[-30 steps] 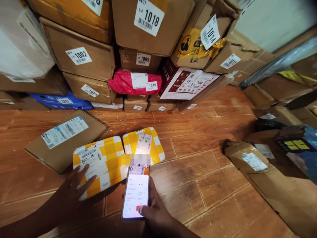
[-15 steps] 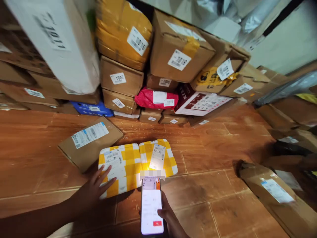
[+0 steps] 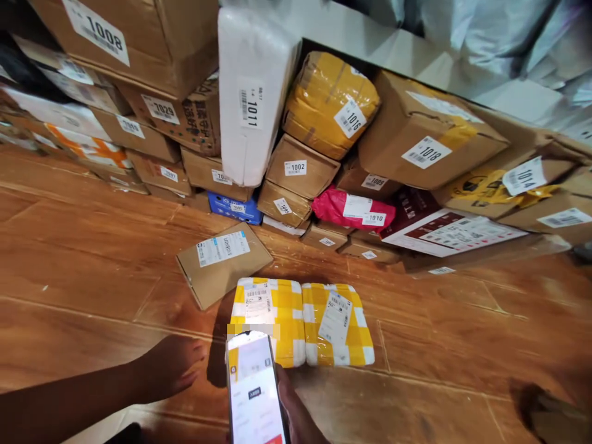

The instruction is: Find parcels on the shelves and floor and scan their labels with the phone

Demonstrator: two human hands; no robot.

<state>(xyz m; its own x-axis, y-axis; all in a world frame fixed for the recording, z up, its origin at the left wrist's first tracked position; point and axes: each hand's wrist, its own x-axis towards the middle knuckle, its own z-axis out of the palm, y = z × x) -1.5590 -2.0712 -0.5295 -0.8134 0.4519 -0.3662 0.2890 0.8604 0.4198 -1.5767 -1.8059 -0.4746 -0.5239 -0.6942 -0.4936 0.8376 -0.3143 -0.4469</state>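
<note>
A lit smartphone (image 3: pixel 256 401) is gripped in my right hand (image 3: pixel 298 410), its screen facing up at me. Beyond its top edge lie two yellow-and-white checked parcels side by side on the floor, touching: the left parcel (image 3: pixel 287 314) is partly covered by the phone, and the right parcel (image 3: pixel 362 333) carries a slanted white label. My left hand (image 3: pixel 173 365) hovers over the floor left of the phone, empty, its fingers loosely apart. A flat brown cardboard box (image 3: pixel 215 280) with a white and blue label rests just behind the left parcel.
Numbered boxes are stacked along the wall, among them a tall white box (image 3: pixel 254 55), a yellow taped parcel (image 3: pixel 324 98), a pink bag (image 3: pixel 330 206) and a blue box (image 3: pixel 252 213). Wooden floor (image 3: pixel 444 401) spreads in front. A brown object (image 3: pixel 555 419) sits at lower right.
My left hand has come off the left checked parcel and drawn back leftward. The phone has shifted from between the parcels to over the left one. The view has swung left.
</note>
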